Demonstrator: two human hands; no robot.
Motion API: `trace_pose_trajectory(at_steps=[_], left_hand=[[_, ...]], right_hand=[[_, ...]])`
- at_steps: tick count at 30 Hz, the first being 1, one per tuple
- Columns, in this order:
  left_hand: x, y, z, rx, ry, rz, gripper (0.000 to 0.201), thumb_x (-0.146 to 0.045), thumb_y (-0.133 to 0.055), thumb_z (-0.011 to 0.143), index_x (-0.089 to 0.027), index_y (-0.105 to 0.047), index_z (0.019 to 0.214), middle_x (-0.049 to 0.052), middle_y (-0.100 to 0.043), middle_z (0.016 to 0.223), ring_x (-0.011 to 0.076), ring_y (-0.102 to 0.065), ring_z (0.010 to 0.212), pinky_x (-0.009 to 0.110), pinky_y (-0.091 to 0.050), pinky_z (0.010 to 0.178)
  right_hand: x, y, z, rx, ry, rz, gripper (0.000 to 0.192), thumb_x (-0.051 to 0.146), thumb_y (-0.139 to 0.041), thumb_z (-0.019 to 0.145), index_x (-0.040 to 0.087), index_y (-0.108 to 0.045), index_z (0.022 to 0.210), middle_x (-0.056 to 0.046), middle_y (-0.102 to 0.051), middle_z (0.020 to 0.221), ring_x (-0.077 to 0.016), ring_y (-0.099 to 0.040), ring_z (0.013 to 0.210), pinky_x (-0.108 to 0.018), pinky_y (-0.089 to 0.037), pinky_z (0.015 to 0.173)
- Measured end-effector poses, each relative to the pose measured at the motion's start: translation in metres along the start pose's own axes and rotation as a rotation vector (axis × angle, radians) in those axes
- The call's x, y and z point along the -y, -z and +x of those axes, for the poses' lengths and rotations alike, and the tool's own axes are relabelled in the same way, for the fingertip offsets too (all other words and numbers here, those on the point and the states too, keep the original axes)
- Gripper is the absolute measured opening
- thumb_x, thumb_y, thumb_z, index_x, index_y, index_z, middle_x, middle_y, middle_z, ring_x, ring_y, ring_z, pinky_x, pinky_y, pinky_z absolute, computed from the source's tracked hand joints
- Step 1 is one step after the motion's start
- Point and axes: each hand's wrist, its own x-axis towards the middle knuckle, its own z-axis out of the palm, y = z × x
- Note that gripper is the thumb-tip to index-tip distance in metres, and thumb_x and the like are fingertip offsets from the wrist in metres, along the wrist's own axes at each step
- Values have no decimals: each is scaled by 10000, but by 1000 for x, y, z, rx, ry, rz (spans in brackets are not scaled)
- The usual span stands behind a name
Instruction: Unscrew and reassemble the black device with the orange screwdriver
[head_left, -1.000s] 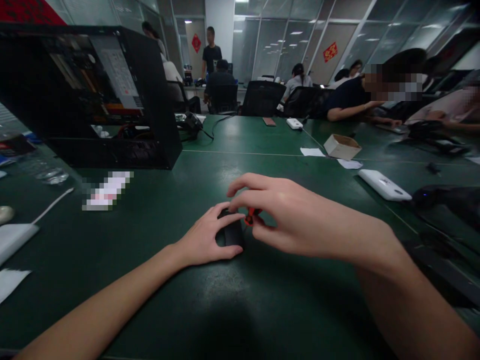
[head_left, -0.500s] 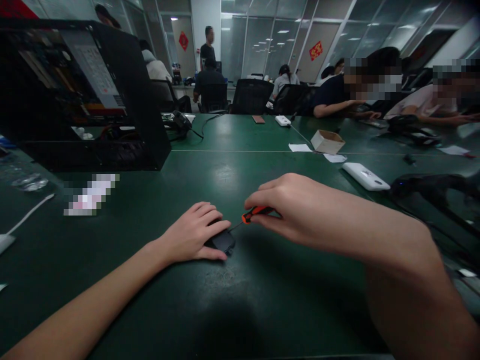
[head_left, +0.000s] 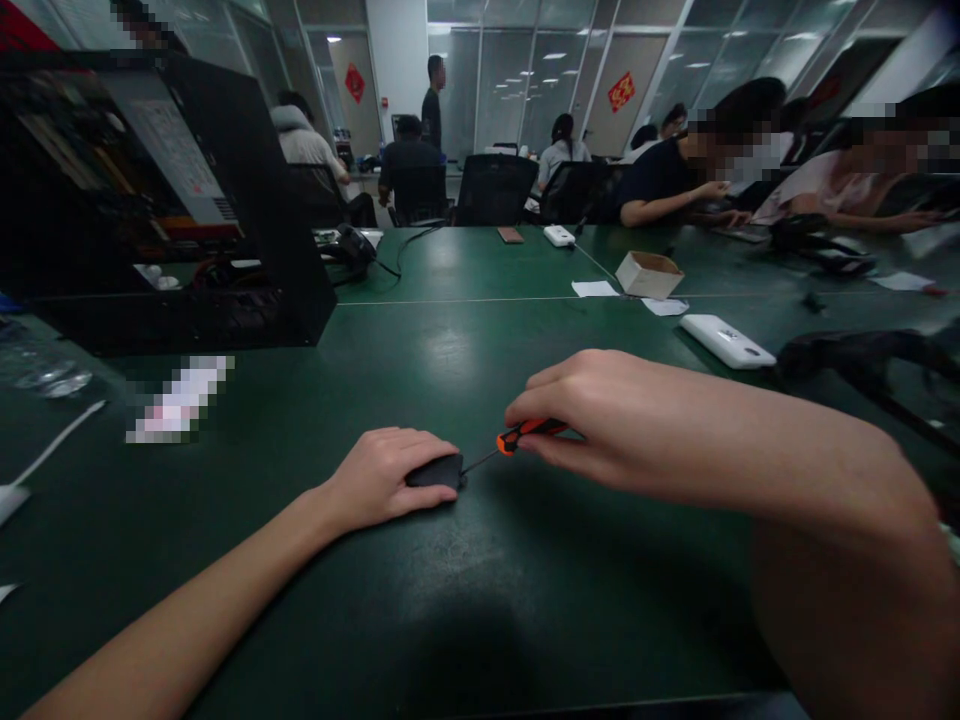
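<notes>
Dim room; ceiling panels (head_left: 555,57) at upper centre are giving the only light. Soft glare is pooling on the desk (head_left: 450,350) mid-frame. Head shadow is darkening the bottom centre. Edges are bowing, corners smearing; faces are pixelated.

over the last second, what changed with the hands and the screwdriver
The right hand drew back to the right, off the small black device, and now holds the orange-handled screwdriver out sideways, tip at the device's edge. The left hand stayed pressing the device onto the green table.
</notes>
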Motion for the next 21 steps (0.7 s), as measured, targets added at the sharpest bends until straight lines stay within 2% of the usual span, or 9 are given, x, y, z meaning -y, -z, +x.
trace_pose_trajectory(at_steps=[3,5,9,12,15,17,19,21], left_hand=[[0,-1,0,-8,13,0,361,-467,-488,1015,-202,-681,1166,72,-762,1077,222,-720,943,320,-511,814],[0,-1,0,-9,13,6,383,-494,-482,1016,-201,-681,1162,74,-763,1073,226,-721,936,322,-506,799],[1,-3,0,-9,10,5,533,-667,-550,931,-205,-672,1170,83,-760,1081,245,-720,945,325,-496,795],[0,-3,1,-15,20,6,544,-680,-551,925,-204,-671,1160,74,-762,1071,241,-722,936,320,-490,784],[0,-3,2,-13,15,23,533,-666,-525,946,-199,-671,1158,71,-766,1064,236,-726,911,321,-488,767],[0,-3,1,-11,8,37,532,-664,-510,955,-200,-669,1162,71,-770,1065,235,-728,900,322,-489,760],[0,-3,1,-22,1,49,538,-666,-495,962,-198,-667,1164,73,-772,1062,235,-730,893,325,-491,761],[0,-4,0,-37,-2,56,540,-660,-486,969,-192,-665,1168,77,-774,1061,236,-732,895,328,-493,764]], right_hand=[[3,1,4,108,26,-49,172,181,-619,900,230,-777,856,-30,-719,715,-170,-646,652,-299,-414,630],[5,-1,5,97,23,-49,161,177,-628,896,221,-774,845,-34,-720,717,-176,-652,659,-304,-414,632],[9,-6,4,92,-5,-71,117,197,-680,867,222,-784,819,-34,-705,671,-175,-631,601,-310,-381,584],[9,-4,5,124,-60,-108,111,239,-701,866,233,-795,807,-28,-696,644,-158,-591,541,-300,-334,532],[-4,-5,10,165,-111,-114,190,356,-694,892,230,-800,797,-35,-706,659,-149,-572,534,-288,-310,516],[-20,-13,14,177,-168,-116,330,483,-658,906,219,-795,764,-40,-690,632,-148,-553,522,-286,-300,517],[-37,-31,13,163,-237,-111,449,572,-599,922,203,-785,744,-42,-669,604,-149,-546,524,-286,-300,532],[-52,-54,5,119,-276,-94,483,558,-536,966,178,-775,788,-55,-687,651,-153,-579,577,-282,-320,570]])
